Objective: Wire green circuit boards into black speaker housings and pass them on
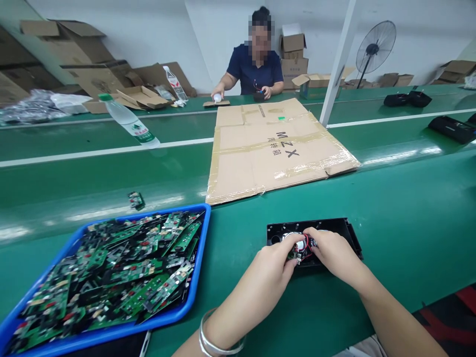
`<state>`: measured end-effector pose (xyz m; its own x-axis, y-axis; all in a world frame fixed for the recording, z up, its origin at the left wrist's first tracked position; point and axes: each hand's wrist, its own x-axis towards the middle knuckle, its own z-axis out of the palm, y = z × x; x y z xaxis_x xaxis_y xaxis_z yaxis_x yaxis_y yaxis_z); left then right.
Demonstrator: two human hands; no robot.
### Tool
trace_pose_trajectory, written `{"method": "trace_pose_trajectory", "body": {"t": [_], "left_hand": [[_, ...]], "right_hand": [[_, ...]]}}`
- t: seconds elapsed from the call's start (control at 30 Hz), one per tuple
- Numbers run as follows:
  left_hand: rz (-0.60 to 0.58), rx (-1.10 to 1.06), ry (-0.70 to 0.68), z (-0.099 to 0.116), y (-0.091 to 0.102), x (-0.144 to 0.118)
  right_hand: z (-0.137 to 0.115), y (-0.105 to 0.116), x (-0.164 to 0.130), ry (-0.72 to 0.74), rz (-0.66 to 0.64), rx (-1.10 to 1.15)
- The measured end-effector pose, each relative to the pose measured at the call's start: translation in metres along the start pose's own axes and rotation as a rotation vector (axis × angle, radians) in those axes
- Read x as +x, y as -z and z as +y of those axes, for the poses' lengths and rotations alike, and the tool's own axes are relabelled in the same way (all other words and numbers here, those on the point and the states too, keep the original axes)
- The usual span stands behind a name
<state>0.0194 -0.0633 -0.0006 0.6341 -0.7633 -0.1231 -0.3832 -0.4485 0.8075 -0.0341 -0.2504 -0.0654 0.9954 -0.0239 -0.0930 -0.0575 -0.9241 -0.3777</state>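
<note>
A black plastic housing (pixel 334 229) lies on the green bench in front of me, with a round silver speaker part and red wires (pixel 302 246) inside it. My left hand (pixel 273 263) pinches the small parts at the housing's near edge. Fingers of my right hand (pixel 332 252) press on the wires and a small circuit board in the same spot. Both hands touch each other over the housing. A silver bangle is on my left wrist.
A blue tray (pixel 203 248) heaped with green circuit boards sits at my left. A flattened cardboard sheet (pixel 275 148) lies beyond the housing. One loose board (pixel 136 200), water bottles (pixel 128 121), black housings (pixel 451 129) and cartons lie farther off. Another person (pixel 255 67) works across the belt.
</note>
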Motion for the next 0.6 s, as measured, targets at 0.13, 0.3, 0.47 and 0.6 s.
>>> {"method": "trace_pose_trajectory", "body": {"t": [0.13, 0.3, 0.47, 0.6], "left_hand": [[-0.018, 0.024, 0.019, 0.0, -0.003, 0.003], [-0.003, 0.035, 0.041, -0.002, -0.008, 0.007], [0.143, 0.111, 0.1, -0.007, -0.018, 0.012], [0.218, 0.164, 0.059, -0.014, -0.027, 0.016]], "right_hand": [[0.002, 0.001, 0.006, -0.029, 0.001, 0.061], [0.01, 0.003, 0.008, -0.109, 0.014, 0.577], [0.015, 0.001, 0.001, -0.091, 0.103, 0.963], [0.017, -0.002, 0.0, -0.132, 0.181, 1.075]]}}
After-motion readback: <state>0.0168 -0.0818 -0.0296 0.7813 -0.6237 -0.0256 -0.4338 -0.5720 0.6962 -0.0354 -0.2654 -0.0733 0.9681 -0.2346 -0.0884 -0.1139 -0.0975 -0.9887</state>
